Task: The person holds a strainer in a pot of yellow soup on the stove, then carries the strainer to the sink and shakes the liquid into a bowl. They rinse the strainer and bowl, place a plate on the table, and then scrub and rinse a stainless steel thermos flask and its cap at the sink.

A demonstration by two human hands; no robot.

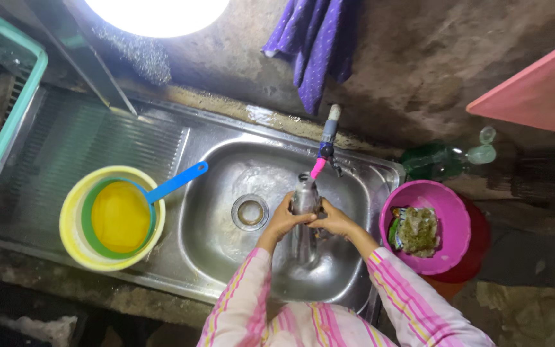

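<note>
I look down into the steel sink [226,193] and I take its drain [250,212] as my landmark. Just to the right of the drain, the steel bottle [304,215] stands upright over the basin, its open mouth directly under the tap [326,144] with the pink tip at the back rim.

My left hand [282,220] wraps the body of the bottle from the drain side; its fingers are curled closed and clamped on the metal. My right hand [336,222] meets it from the far side of the drain, fingers also folded tight against the bottle, so the bottle sits between both palms with the fingertips touching its upper half. The neck rises free above the fingers.

I judge the step in hand to be washing or rinsing the bottle under the tap; whether water runs I cannot tell. The next move calls for a firm grip on wet metal and for keeping the mouth lined up below the spout.

Left of the drain, on the draining board, a yellow bowl [75,225] holds a green strainer with a blue handle [176,182]. Well right of the drain a pink bowl [448,212] holds scrubbing material.
</note>
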